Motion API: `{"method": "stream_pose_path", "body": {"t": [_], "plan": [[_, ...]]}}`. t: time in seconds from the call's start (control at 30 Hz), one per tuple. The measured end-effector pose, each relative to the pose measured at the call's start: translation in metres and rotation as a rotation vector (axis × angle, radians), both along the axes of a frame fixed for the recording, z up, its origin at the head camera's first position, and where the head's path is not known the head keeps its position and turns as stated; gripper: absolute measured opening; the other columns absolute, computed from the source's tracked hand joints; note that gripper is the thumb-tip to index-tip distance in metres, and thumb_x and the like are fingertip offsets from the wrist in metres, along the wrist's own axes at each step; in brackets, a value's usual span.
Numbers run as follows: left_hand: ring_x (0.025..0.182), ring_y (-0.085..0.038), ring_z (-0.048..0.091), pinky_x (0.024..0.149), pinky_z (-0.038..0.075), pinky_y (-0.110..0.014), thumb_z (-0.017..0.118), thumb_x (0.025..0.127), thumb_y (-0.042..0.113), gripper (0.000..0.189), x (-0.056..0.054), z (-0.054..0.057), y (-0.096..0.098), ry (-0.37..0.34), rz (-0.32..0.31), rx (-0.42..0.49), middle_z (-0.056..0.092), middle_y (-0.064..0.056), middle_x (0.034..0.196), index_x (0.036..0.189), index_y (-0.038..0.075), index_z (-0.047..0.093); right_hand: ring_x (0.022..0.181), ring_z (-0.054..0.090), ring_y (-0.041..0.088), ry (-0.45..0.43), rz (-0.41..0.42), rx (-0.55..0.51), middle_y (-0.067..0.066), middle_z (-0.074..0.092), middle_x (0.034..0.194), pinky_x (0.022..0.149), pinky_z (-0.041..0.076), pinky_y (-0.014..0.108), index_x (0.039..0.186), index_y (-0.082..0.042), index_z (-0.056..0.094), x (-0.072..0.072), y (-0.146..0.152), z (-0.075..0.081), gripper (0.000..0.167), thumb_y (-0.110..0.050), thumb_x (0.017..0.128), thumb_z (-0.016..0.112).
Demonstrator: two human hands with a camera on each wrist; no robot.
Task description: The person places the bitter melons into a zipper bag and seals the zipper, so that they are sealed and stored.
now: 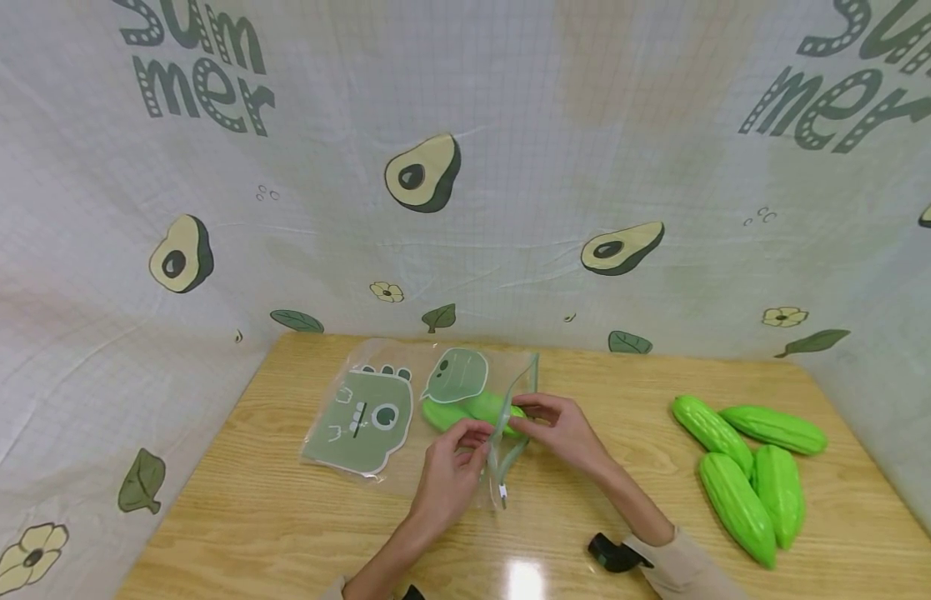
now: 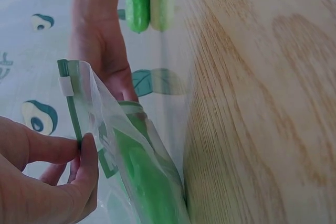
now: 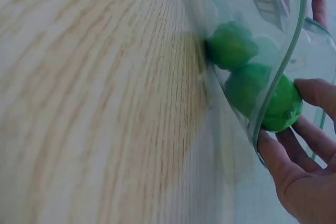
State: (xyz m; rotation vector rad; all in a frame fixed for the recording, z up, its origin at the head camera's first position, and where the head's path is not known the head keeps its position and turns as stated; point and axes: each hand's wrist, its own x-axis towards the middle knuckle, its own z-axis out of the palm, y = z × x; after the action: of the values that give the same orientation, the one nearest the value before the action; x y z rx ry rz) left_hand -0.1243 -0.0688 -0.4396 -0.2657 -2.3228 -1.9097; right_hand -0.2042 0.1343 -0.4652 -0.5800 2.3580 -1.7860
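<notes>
Left hand [image 1: 448,463] pinches the near lip of the clear zip bag [image 1: 378,442], thumb to finger on the zip strip [image 2: 75,116]. Right hand [image 1: 568,433] grips the exposed right end of the held gourd [image 3: 286,103]; the rest of it is inside the bag, next to the second gourd [image 3: 231,45]. The bag lies left of centre on the table [image 1: 285,533], mouth to the right.

Risks as we see them: if our left pinch slips, the lip could fold onto the gourd end and snag it. If we push hard, the bag may slide left, since only that pinch visibly restrains it. Second gourd could block full insertion. Slider [image 1: 503,492] sits at the near corner; a protruding gourd would jam closing. Four loose gourds [image 1: 778,496] at right might overfill the bag.
</notes>
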Motion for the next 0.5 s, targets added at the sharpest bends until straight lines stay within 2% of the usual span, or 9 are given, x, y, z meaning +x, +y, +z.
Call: {"method": "stream_pose_path", "body": {"t": [0.5], "plan": [[0.099,-0.029,0.067,0.085,0.060,-0.033,0.062,0.096,-0.010,0.018,0.0002,0.0013,0.0002,0.003,-0.004,0.006,0.068,-0.013,0.105,0.111,-0.002,0.068,0.116,0.066,0.036,-0.008,0.041,-0.021,0.020,0.070,0.123,0.091,0.054,0.023,0.125,0.005,0.067,-0.0019,-0.0039,-0.0019,0.034,-0.009,0.095,0.074]]}}
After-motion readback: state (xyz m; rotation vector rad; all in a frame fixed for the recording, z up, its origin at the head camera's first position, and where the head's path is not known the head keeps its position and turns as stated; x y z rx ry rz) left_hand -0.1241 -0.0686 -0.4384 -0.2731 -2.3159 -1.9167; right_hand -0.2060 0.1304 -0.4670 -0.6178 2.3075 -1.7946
